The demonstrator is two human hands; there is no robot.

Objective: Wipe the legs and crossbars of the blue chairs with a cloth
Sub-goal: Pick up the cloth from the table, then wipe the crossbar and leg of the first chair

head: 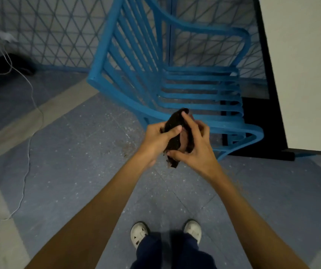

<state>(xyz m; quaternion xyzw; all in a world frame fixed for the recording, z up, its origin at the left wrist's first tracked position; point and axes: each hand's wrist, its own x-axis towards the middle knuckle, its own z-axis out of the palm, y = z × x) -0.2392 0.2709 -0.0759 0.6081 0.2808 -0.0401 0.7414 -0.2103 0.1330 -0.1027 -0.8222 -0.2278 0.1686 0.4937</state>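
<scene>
1. Both hands meet in front of the person: the left hand (155, 141) grips the dark cloth (175, 123) with its thumb laid across it, and the right hand (197, 150) holds the cloth's top and bottom edges between curled fingers and thumb
2. The cloth hangs in the air just before the near edge of the blue chair (200, 88) and touches no part of it
3. The step in hand looks like bunching the cloth into a pad; a compact pad with a fresh face outward should wrap round thin bars better than a loose rag
4. The legs and crossbars sit low under the slatted seat, mostly hidden here, so crouching and running the cloth along each bar seems wise
5. The floor (78, 156) is speckled blue-grey tile with a pale band; brownish grit (125, 147) lies near the chair's front
6. A white cable (28, 152) trails at the left, a lattice screen (49, 35) stands behind the chair, and a white panel (301, 74) rises at the right
</scene>
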